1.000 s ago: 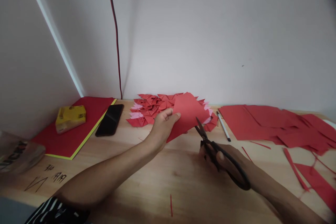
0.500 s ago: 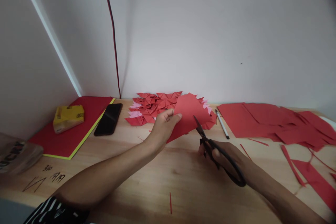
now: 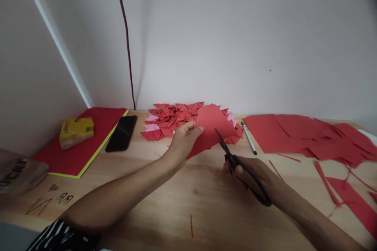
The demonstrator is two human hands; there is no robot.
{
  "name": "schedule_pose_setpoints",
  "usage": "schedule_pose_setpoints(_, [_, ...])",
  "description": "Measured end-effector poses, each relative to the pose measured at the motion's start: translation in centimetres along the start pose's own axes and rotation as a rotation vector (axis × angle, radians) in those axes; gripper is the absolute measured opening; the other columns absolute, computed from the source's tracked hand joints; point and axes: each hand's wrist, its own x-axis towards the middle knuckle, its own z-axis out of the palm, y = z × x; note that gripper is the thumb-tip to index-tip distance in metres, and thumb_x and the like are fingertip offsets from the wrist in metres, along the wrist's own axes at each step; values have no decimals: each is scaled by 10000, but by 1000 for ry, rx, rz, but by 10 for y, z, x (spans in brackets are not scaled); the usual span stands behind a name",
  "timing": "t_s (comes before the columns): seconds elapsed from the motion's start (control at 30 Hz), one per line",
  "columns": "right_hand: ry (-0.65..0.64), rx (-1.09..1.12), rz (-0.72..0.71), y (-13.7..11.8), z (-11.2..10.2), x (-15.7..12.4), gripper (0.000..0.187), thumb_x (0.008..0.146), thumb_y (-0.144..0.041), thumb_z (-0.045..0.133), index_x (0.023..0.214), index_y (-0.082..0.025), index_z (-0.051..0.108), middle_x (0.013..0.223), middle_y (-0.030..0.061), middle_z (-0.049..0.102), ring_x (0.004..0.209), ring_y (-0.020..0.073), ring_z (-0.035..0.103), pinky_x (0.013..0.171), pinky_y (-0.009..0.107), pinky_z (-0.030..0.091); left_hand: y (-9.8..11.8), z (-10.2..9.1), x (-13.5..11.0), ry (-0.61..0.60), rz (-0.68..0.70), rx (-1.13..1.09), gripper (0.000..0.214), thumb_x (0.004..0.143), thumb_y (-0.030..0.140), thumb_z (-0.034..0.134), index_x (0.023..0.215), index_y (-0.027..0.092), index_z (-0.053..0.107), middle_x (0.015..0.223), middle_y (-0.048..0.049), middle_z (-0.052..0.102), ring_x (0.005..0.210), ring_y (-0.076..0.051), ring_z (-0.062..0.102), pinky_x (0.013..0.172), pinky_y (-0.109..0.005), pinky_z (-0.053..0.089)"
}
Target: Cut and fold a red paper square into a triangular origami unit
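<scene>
My left hand point(image 3: 185, 139) pinches the left side of a red paper sheet point(image 3: 210, 121), held tilted above the table. Black-handled scissors point(image 3: 225, 147) are in my right hand point(image 3: 247, 172), with the fingers in the handle loops. Their blades lie at the lower right edge of the sheet, pointing up and left. Behind the sheet, a pile of folded red and pink paper pieces point(image 3: 171, 119) is partly hidden.
A white pen point(image 3: 249, 138) and overlapping red sheets point(image 3: 282, 133) lie to the right, with red offcuts point(image 3: 350, 200) nearer me. On the left are a black phone point(image 3: 121, 133), red and yellow sheets point(image 3: 101, 125) and a yellow packet point(image 3: 77, 131).
The scissors and my right hand have shifted slightly left, their blades reaching a little further across the red sheet. My left hand and the sheet hardly move.
</scene>
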Motion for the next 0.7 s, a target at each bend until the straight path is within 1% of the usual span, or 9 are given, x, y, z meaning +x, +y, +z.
schedule_pose_setpoints(0.07, [13, -5, 7, -1, 0, 0, 517, 894, -641, 403, 845, -171, 610, 653, 3, 493, 582, 133, 461, 531, 250, 343, 1, 1, 0, -13, -1, -7, 257, 735, 342, 716, 764, 141, 559, 634, 20, 533, 528, -93, 543, 525, -233, 505])
schedule_pose_setpoints(0.17, [43, 4, 28, 0, 1, 0, 476, 892, -613, 430, 843, -176, 614, 634, -6, 484, 558, 122, 436, 512, 244, 315, 2, 2, 0, -18, 2, -13, 239, 750, 330, 697, 767, 138, 556, 629, 19, 542, 518, -101, 555, 517, -247, 516])
schedule_pose_setpoints(0.37, [83, 62, 108, 0, 5, -1, 439, 858, -595, 475, 826, -174, 599, 586, -34, 424, 511, 103, 391, 492, 242, 272, 2, 2, -1, -29, -8, -55, 235, 743, 320, 705, 798, 127, 582, 691, -22, 629, 550, -129, 609, 546, -279, 553])
schedule_pose_setpoints(0.5, [103, 60, 154, -4, 8, 0, 423, 850, -580, 481, 767, -175, 572, 559, -44, 399, 487, 90, 355, 476, 237, 238, 2, 1, -1, -44, -3, -56, 217, 761, 317, 687, 810, 127, 596, 716, -37, 652, 568, -136, 626, 557, -285, 564])
schedule_pose_setpoints(0.63, [110, 14, 126, 8, 6, 1, 397, 868, -553, 484, 783, -176, 575, 555, -44, 410, 482, 89, 367, 473, 232, 248, 2, 1, -1, -25, -14, -51, 213, 750, 311, 688, 786, 128, 586, 719, -39, 654, 563, -137, 626, 546, -284, 564])
schedule_pose_setpoints(0.7, [79, 31, 84, 16, 4, 1, 405, 885, -560, 469, 850, -175, 590, 589, -38, 433, 491, 91, 381, 470, 230, 257, 2, 1, -1, -26, -14, -50, 212, 751, 311, 680, 772, 132, 571, 719, -41, 656, 560, -141, 632, 537, -283, 561])
